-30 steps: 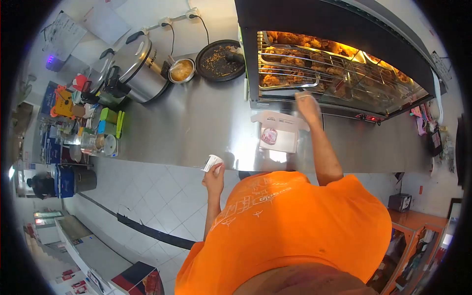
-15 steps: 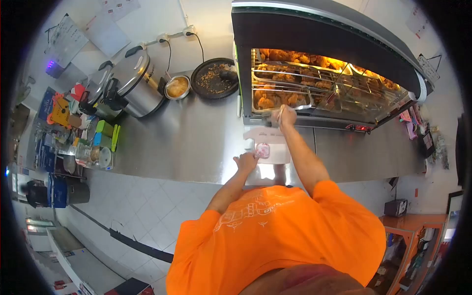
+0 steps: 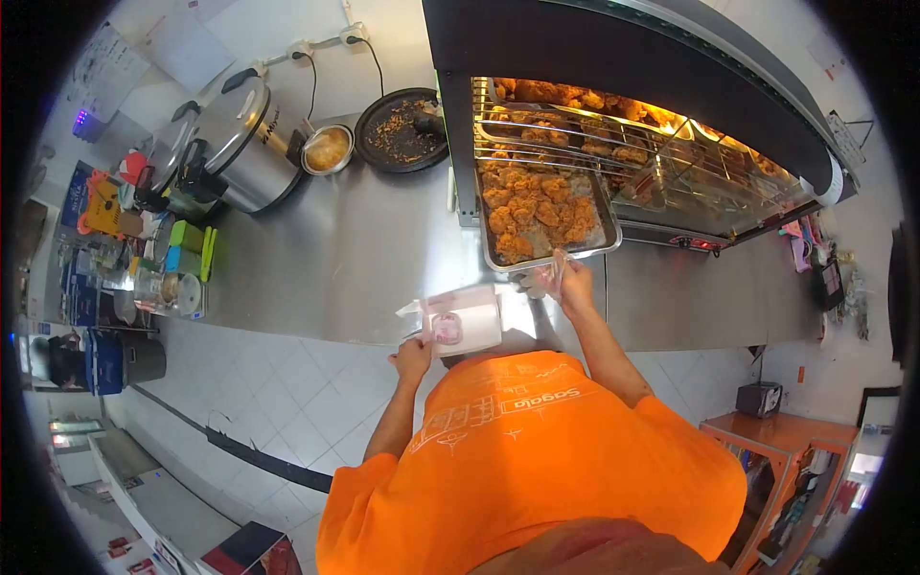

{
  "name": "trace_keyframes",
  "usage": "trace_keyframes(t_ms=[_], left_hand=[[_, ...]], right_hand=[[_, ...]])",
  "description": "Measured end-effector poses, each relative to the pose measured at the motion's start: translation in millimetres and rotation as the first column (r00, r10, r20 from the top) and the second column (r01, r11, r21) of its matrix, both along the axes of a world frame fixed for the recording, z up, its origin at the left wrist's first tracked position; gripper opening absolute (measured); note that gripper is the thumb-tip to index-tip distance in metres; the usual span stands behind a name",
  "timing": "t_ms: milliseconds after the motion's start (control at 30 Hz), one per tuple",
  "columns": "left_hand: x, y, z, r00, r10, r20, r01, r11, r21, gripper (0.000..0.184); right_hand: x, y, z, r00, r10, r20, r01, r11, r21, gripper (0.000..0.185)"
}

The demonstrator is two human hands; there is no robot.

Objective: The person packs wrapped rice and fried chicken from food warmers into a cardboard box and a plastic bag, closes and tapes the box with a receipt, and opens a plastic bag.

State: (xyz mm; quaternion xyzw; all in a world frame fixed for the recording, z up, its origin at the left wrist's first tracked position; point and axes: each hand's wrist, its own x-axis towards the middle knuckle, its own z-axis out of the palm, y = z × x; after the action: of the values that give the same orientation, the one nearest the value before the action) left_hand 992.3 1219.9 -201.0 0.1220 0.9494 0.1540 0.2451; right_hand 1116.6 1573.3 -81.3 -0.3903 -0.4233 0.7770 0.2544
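Note:
My left hand (image 3: 412,358) is closed on the left edge of an open white paper food box (image 3: 479,331). In the box lies a small pink-and-white wrapped packet (image 3: 447,329). My right hand (image 3: 575,286) grips the front rim of a metal tray (image 3: 613,237), with a piece of clear plastic (image 3: 552,274) about its fingers. Fried chicken pieces (image 3: 537,211) cover much of the tray, which sticks partly out of the lit warming cabinet (image 3: 575,57). Exactly how the fingers sit under the plastic is hard to see.
On the steel counter (image 3: 316,278) stand large rice cookers (image 3: 254,153), a bowl with a brownish content (image 3: 328,149) and a round dark pan of crumbs (image 3: 402,129). Containers (image 3: 182,278) crowd the left end. More trays of chicken sit on the cabinet's racks.
My right hand has drawn the tray of fried chicken out of the cabinet toward me. My left hand has shifted the box left and closer to my body.

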Motion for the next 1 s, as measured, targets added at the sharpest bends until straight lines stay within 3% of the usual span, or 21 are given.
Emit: trace_keyframes(t_ms=[100, 200, 233, 300, 367, 400, 433, 467, 533, 567, 667, 733, 767, 867, 1000], left_hand=[[3, 7, 3, 0.996, 0.062, 0.061, -0.063, 0.998, 0.005, 0.036], [13, 26, 13, 0.991, 0.119, 0.063, -0.121, 0.992, 0.033, 0.035], [16, 31, 14, 0.989, 0.140, 0.050, -0.142, 0.989, 0.043, 0.035], [20, 38, 7, 0.984, 0.170, 0.056, -0.175, 0.978, 0.109, 0.036], [24, 49, 23, 0.983, 0.174, 0.058, -0.181, 0.973, 0.146, 0.038], [23, 50, 39, 0.991, 0.133, 0.024, -0.134, 0.989, 0.057, 0.040], [19, 51, 51, 0.996, 0.086, -0.009, -0.087, 0.996, -0.032, 0.042], [18, 49, 64, 0.999, 0.035, -0.035, -0.040, 0.991, -0.126, 0.044], [6, 41, 90, 0.998, 0.045, 0.047, -0.053, 0.985, 0.165, 0.044], [6, 38, 106, 0.995, 0.039, 0.097, -0.066, 0.951, 0.302, 0.045], [19, 58, 192, 0.977, -0.153, -0.147, 0.209, 0.808, 0.551, 0.032], [33, 77, 230, 0.829, -0.181, -0.529, 0.478, 0.722, 0.501, 0.021], [40, 91, 244, 0.793, -0.135, -0.594, 0.492, 0.717, 0.494, 0.020], [46, 118, 258, 0.694, -0.046, -0.719, 0.528, 0.711, 0.464, 0.015], [45, 127, 251, 0.676, -0.052, -0.735, 0.550, 0.699, 0.457, 0.011]], right_hand=[[11, 7, 12, 0.972, 0.110, 0.209, -0.116, 0.993, 0.017, 0.041], [23, 7, 37, 0.879, 0.164, 0.448, -0.253, 0.957, 0.144, 0.036], [23, 3, 48, 0.908, 0.124, 0.400, -0.262, 0.914, 0.311, 0.033], [26, -9, 73, 0.954, 0.075, 0.289, -0.243, 0.758, 0.605, 0.028], [15, -6, 104, 0.967, 0.127, 0.223, -0.256, 0.467, 0.846, 0.026], [10, -5, 120, 0.969, 0.158, 0.192, -0.232, 0.294, 0.927, 0.026], [7, -9, 133, 0.953, 0.211, 0.218, -0.288, 0.400, 0.870, 0.027], [5, -9, 132, 0.954, 0.231, 0.194, -0.256, 0.282, 0.924, 0.028], [-5, -3, 129, 0.951, 0.273, 0.148, -0.162, 0.032, 0.986, 0.032], [-7, -10, 122, 0.959, 0.257, 0.122, -0.184, 0.236, 0.954, 0.029], [-22, -48, 109, 0.978, 0.207, 0.008, -0.157, 0.720, 0.676, 0.021], [-32, -70, 115, 0.975, 0.171, -0.144, -0.093, 0.895, 0.437, 0.018], [-38, -83, 120, 0.969, 0.127, -0.214, -0.059, 0.953, 0.296, 0.016], [-37, -84, 105, 0.913, 0.404, -0.066, -0.364, 0.876, 0.316, 0.013], [-51, -75, 109, 0.919, 0.161, -0.359, -0.198, 0.978, -0.069, 0.022]])
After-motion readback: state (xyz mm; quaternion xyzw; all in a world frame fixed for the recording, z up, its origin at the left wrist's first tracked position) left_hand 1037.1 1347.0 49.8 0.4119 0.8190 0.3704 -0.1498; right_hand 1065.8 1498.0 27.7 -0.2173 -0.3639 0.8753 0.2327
